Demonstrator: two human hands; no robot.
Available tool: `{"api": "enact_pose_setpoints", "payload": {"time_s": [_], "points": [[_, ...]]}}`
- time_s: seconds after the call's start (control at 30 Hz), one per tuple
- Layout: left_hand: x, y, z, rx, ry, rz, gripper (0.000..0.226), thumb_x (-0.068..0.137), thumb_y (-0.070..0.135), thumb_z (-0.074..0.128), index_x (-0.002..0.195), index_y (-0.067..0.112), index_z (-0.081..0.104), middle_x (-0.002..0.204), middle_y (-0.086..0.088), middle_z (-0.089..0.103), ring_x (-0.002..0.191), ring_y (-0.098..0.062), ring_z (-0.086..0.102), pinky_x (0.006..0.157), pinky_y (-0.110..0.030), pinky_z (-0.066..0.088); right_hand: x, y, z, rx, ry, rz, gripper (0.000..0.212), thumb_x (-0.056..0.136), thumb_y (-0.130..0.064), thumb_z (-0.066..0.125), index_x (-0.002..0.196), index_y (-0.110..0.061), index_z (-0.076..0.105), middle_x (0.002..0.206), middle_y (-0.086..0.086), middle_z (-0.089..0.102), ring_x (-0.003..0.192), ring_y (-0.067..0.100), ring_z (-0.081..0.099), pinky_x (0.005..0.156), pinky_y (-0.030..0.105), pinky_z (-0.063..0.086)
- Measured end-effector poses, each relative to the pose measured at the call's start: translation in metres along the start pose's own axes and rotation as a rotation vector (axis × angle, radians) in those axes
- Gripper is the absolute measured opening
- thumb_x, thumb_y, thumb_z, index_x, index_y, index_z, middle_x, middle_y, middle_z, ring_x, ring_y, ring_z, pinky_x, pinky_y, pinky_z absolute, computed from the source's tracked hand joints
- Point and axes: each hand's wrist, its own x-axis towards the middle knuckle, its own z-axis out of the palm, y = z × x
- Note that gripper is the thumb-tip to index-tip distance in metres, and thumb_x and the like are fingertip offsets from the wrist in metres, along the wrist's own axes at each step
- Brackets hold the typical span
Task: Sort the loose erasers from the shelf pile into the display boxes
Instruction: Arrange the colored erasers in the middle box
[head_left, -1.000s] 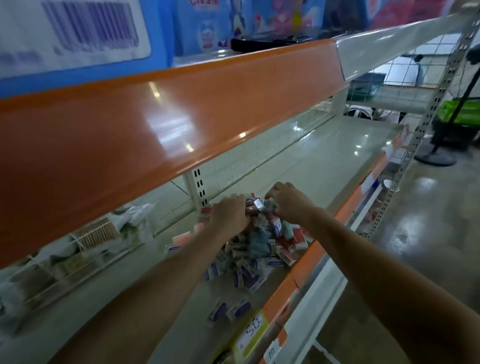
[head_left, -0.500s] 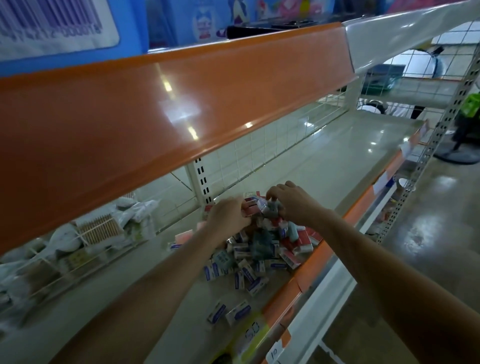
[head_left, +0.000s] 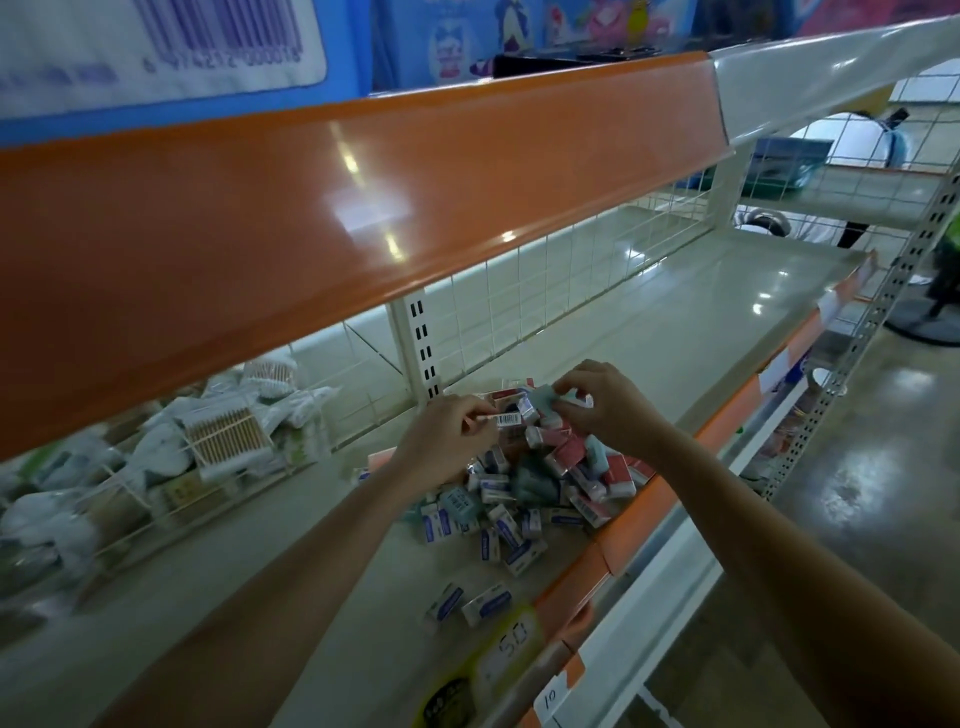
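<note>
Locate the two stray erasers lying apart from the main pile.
In the head view, the two stray erasers lie side by side on the shelf, nearer the camera than the eraser pile, just behind the yellow price tag.

I have one head view only; it looks forward and down, close over the shelf (head_left: 649, 332); wide-angle, slightly tilted.

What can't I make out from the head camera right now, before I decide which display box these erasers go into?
- Display boxes: only a red edge behind the hands shows; both hands hide any opening.
- Left hand: pinches a barcoded piece; its fingers hide what it is.
- Right hand: holds a pale teal eraser, print too blurred to read.
- Eraser pile: brands too small to read.
- Price tag: partly blurred.
</note>
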Motion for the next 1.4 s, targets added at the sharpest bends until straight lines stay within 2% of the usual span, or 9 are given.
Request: {"api": "enact_pose_setpoints", "payload": {"time_s": [0.13,0.27,0.4,0.5,0.6,0.8,0.97,1.1,1.4], "points": [[-0.025,0.006,-0.016,-0.265,-0.052,-0.094,0.019,0.094,0.038,0.050,0.104,0.029,0.063,0.090,-0.004,0.067,0.079,-0.019,0.065,0.067,-0.029,0.053,-0.014,-0.027,-0.009,0.423,-0.089,0.129,0.010,0.090,-0.017,0.056,0.098,-0.023,0.059,0.094,0.002,0.063,0.076,0.013,0.059,0.069,0.024,0.048],[-0.048,0.006,-0.034,-0.450,-0.040,-0.182,0.011,0.094,0.034,0.051,0.097,0.036,0.061,0.082,0.001,0.067,0.060,0.003,0.062,0.052,-0.007,0.044,-0.026,-0.053,-0.011,0.801,-0.200,0.189,0.015,0.091,-0.009,0.053,0.103,-0.016,0.058,0.098,0.008,0.064,0.080,0.012,0.066,0.068,0.019,0.052],[-0.076,-0.004,-0.056,-0.555,0.009,-0.259,0.016,0.094,0.030,0.052,0.087,0.033,0.066,0.068,0.008,0.067,0.059,-0.001,0.061,0.053,-0.012,0.046,-0.034,-0.080,0.000,1.079,-0.277,0.190,0.021,0.087,-0.006,0.056,0.104,-0.017,0.060,0.101,0.013,0.065,0.093,0.028,0.066,0.077,0.031,0.056],[-0.103,-0.011,-0.076,-0.580,0.033,-0.281,0.020,0.095,0.027,0.050,0.086,0.029,0.068,0.069,0.007,0.068,0.062,-0.003,0.061,0.057,-0.016,0.048,-0.039,-0.106,0.010,1.187,-0.354,0.114,0.029,0.084,-0.005,0.057,0.106,-0.024,0.063,0.096,0.007,0.069,0.088,0.022,0.068,0.072,0.023,0.054],[-0.138,-0.019,-0.099,-0.597,0.085,-0.308,0.026,0.095,0.026,0.050,0.085,0.038,0.070,0.075,0.004,0.071,0.064,-0.003,0.061,0.060,-0.017,0.049,-0.042,-0.137,0.024,1.233,-0.386,0.054,0.029,0.073,-0.011,0.066,0.100,-0.023,0.064,0.094,0.006,0.068,0.086,0.020,0.068,0.070,0.021,0.054],[-0.222,-0.032,-0.146,-0.502,0.169,-0.407,0.022,0.095,0.016,0.049,0.096,0.031,0.065,0.080,0.010,0.072,0.063,0.001,0.061,0.058,-0.013,0.049,-0.049,-0.208,0.066,1.283,-0.518,-0.039,0.034,0.063,0.000,0.071,0.087,-0.009,0.049,0.094,0.003,0.057,0.082,0.018,0.068,0.067,0.025,0.055],[-0.301,-0.044,-0.185,-0.389,0.249,-0.473,0.020,0.094,0.016,0.052,0.094,0.032,0.065,0.079,0.009,0.070,0.065,-0.002,0.059,0.061,-0.018,0.048,-0.065,-0.278,0.098,1.178,-0.629,-0.186,0.038,0.068,0.007,0.072,0.094,-0.013,0.054,0.094,-0.005,0.059,0.087,0.017,0.067,0.072,0.029,0.056],[-0.361,-0.055,-0.212,-0.345,0.310,-0.545,0.017,0.093,0.015,0.053,0.092,0.026,0.065,0.074,0.012,0.070,0.060,0.001,0.057,0.057,-0.014,0.045,-0.081,-0.335,0.122,1.136,-0.722,-0.212,0.030,0.072,0.011,0.069,0.089,-0.009,0.054,0.100,0.004,0.057,0.083,0.015,0.067,0.070,0.022,0.053],[-0.484,-0.091,-0.248,-0.338,0.433,-0.670,0.017,0.091,0.014,0.055,0.087,0.027,0.065,0.071,0.011,0.070,0.057,0.001,0.056,0.055,-0.014,0.044,-0.123,-0.436,0.181,0.834,-0.795,-0.288,0.034,0.072,0.001,0.074,0.092,-0.022,0.058,0.097,-0.001,0.064,0.085,0.010,0.067,0.075,0.026,0.056]]}}
